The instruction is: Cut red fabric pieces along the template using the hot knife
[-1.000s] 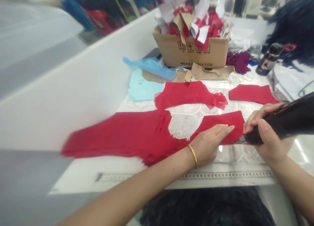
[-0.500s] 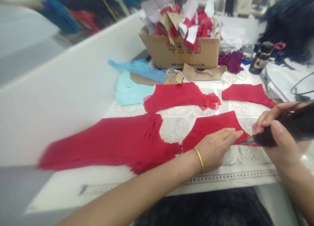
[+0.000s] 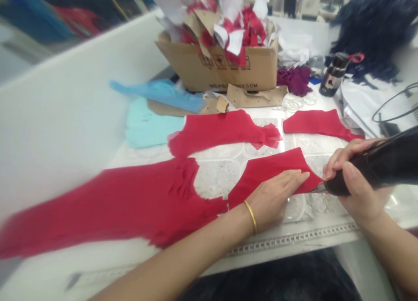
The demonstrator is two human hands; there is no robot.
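Observation:
My left hand (image 3: 272, 196), a yellow bangle at its wrist, lies flat with fingers stretched out on a red fabric piece (image 3: 261, 172). My right hand (image 3: 359, 183) is closed around a black, rounded hand tool (image 3: 382, 157). A narrow metal tip (image 3: 320, 187) sticks out of the tool and meets the pointed right end of that piece, close to my left fingertips. What the tip does there is too small to tell. To the left spreads a larger red fabric stack (image 3: 124, 196) with ragged layers at its right end.
Behind lie two more red pieces, one on the left (image 3: 215, 131) and one on the right (image 3: 316, 122). A cardboard box (image 3: 225, 70) full of scraps stands at the back, a dark bottle (image 3: 333, 76) to its right. Along the front edge runs a measuring tape (image 3: 287, 240).
The whole scene has shifted left in view as my head turned somewhat right. Both hands keep their places on the fabric and the tool, with the tip still at the piece's right end.

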